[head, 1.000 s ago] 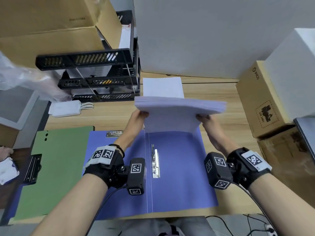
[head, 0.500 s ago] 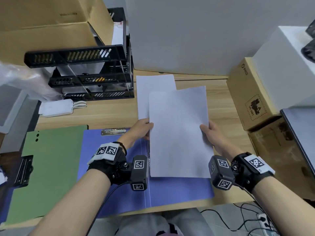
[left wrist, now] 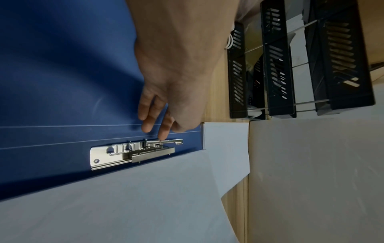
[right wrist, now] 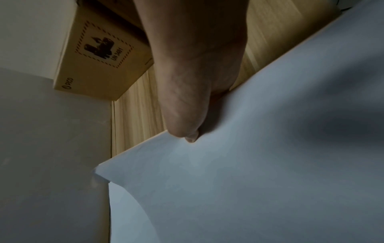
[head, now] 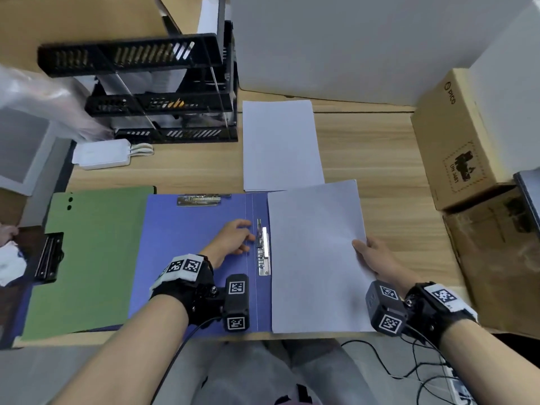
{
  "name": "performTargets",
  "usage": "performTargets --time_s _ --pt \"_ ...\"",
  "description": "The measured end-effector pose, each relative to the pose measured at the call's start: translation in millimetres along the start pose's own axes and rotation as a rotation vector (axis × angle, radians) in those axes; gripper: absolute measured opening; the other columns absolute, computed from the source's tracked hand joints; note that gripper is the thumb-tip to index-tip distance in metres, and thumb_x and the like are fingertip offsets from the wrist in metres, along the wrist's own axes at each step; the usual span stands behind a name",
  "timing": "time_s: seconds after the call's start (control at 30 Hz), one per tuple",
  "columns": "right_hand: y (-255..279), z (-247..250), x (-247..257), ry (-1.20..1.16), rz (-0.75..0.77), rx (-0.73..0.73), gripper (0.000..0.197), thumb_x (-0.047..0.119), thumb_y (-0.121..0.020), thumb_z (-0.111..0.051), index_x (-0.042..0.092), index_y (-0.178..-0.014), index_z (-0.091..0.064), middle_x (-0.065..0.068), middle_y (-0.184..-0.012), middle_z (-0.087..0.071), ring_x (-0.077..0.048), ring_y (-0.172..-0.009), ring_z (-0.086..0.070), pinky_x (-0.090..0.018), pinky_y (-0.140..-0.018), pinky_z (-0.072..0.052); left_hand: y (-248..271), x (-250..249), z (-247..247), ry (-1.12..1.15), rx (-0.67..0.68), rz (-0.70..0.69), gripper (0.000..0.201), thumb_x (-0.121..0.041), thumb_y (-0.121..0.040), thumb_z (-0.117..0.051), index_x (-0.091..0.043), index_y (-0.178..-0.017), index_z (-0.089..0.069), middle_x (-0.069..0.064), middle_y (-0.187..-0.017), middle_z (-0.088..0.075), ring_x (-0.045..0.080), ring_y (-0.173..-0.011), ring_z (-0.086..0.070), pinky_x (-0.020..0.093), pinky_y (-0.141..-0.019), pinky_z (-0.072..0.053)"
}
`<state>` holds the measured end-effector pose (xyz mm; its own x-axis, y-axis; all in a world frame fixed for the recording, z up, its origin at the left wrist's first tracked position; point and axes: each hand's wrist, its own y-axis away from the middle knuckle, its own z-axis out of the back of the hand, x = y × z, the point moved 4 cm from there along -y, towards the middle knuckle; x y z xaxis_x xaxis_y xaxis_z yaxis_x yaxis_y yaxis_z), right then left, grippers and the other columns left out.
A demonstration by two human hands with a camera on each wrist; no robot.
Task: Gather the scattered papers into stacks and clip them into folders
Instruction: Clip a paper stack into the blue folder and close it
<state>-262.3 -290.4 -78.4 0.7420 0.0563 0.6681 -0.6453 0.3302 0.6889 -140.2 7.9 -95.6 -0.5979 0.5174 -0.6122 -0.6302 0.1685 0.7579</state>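
Observation:
An open blue folder (head: 190, 244) lies flat on the wooden desk, with a metal clip (head: 263, 249) along its spine. A stack of white paper (head: 315, 252) covers its right half. My right hand (head: 369, 252) pinches that stack's right edge, thumb on top (right wrist: 187, 131). My left hand (head: 233, 239) hovers over the folder's left half with fingers straight, one fingertip (left wrist: 163, 135) touching the clip's lever (left wrist: 166, 142). A second white stack (head: 280, 144) lies on the desk beyond the folder.
A green folder (head: 87, 258) with a black clip lies left of the blue one. Black stacked trays (head: 163, 92) stand at the back left, a white charger (head: 102, 154) before them. Cardboard boxes (head: 455, 135) line the right side. A white wall panel (head: 350, 45) stands behind.
The paper stack, held upright in both hands a second ago, has come down flat onto the folder's right half. My left hand has let go of it and moved to the spine clip.

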Motion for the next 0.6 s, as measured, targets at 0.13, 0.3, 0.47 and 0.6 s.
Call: performTargets --time_s 0.13,0.3,0.47,0.6 --pt "-17 -9 -9 0.028 -0.016 0.048 0.020 0.014 -0.103 -0.040 0.013 -0.112 -0.058 0.007 -0.078 -0.063 0.007 -0.049 -0.061 -0.011 -0.045 -0.043 -3 6 -9 0.031 0.001 0.034 0.036 -0.009 -0.097 -0.039 -0.018 -0.130 -0.050 0.000 -0.087 -0.066 0.014 -0.058 -0.057 0.021 -0.054 -0.044" --pt "-20 -20 -1 0.028 0.005 0.080 0.028 0.008 -0.103 -0.038 0.019 -0.087 -0.058 0.006 -0.072 -0.062 0.004 -0.050 -0.061 -0.007 -0.044 -0.042 -2 11 -13 0.125 -0.012 0.050 0.033 -0.010 -0.100 -0.038 -0.019 -0.128 -0.051 0.000 -0.087 -0.063 0.013 -0.061 -0.054 0.019 -0.053 -0.044" --pt "-22 -24 7 0.047 0.020 0.042 0.040 0.003 -0.101 -0.038 0.019 -0.065 -0.040 0.014 -0.040 -0.049 0.009 -0.033 -0.045 -0.005 -0.036 -0.030 -3 11 -15 0.172 -0.011 0.052 0.030 -0.009 -0.099 -0.038 -0.021 -0.120 -0.056 0.001 -0.084 -0.062 0.013 -0.060 -0.052 0.023 -0.059 -0.045" --pt "-28 -24 10 0.066 0.046 0.066 0.028 -0.002 -0.100 -0.038 0.014 -0.081 -0.051 0.011 -0.057 -0.057 0.011 -0.036 -0.050 -0.006 -0.038 -0.035 -2 4 -12 0.167 -0.037 0.010 0.023 -0.017 -0.100 -0.041 -0.020 -0.096 -0.063 0.001 -0.080 -0.062 0.012 -0.058 -0.052 0.023 -0.062 -0.046"
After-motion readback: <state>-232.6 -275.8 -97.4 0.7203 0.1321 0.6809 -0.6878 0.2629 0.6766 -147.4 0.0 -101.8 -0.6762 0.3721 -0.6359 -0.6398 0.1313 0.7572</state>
